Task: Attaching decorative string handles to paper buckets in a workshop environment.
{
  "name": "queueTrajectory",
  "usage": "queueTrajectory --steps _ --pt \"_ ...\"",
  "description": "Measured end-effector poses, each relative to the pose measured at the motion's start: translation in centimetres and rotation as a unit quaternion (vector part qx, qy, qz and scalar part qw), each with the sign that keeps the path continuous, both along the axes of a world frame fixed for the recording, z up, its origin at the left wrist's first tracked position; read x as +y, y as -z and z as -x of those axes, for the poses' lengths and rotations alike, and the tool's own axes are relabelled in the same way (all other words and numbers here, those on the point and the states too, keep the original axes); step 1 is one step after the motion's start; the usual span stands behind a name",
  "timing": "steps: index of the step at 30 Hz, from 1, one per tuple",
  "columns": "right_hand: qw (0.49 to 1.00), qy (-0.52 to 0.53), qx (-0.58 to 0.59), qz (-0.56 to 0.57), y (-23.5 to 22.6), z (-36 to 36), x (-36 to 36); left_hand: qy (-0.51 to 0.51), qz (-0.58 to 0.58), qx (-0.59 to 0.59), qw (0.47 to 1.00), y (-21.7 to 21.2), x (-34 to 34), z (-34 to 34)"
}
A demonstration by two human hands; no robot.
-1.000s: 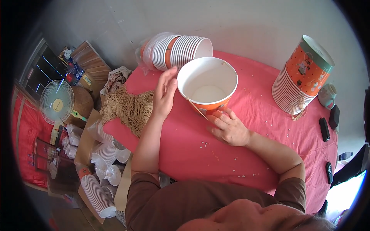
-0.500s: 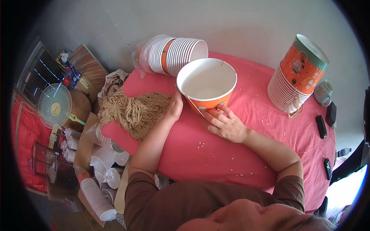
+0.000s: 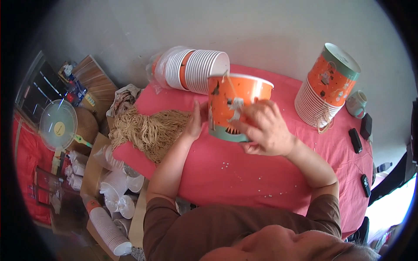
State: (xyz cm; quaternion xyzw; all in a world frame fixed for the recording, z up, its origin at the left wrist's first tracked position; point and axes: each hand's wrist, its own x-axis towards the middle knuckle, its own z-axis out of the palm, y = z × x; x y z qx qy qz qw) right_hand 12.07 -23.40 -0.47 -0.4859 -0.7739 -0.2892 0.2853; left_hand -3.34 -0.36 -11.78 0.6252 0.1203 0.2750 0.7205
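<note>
An orange paper bucket (image 3: 224, 106) with a green base band and a white rim is held upright above the pink-covered table, its printed side facing me. A thin cord handle (image 3: 230, 83) hangs from its rim. At the bucket's left edge is my left hand (image 3: 197, 124), thumb up, its other fingers partly hidden behind the wall. My right hand (image 3: 269, 132), slightly blurred, grips the front and lower right side with bent fingers. Left of the bucket lies a heap of tan cords (image 3: 150, 130).
Nested white-rimmed buckets (image 3: 202, 69) lie behind; another bucket stack (image 3: 324, 87) stands upright at right beside a mug (image 3: 357, 104). Small white bits (image 3: 224, 165) dot the pink cloth (image 3: 217, 187). Along the left stand a carton of wrapped cups (image 3: 114, 185) and a fan (image 3: 58, 126).
The bucket has tipped upright, so its printed wall shows instead of its inside. My right hand has moved up and right along its side. The whole view has shifted slightly.
</note>
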Motion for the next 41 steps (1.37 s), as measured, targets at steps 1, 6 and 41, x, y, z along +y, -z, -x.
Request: queueTrajectory --steps 1,6,41 --pt "0.999 -0.015 0.042 0.0 -1.5 -0.6 -0.3 0.01 0.0 0.0 1.0 0.3 0.3 -0.1" --pt "0.992 0.013 0.116 -0.055 -10.0 -4.8 -2.8 0.016 -0.174 0.058 0.983 -0.2 -0.7 0.4" --pt "0.586 0.263 0.747 0.172 -11.4 -36.0 -12.7 -0.017 -0.337 0.149 0.93 0.4 -1.2 -0.5"
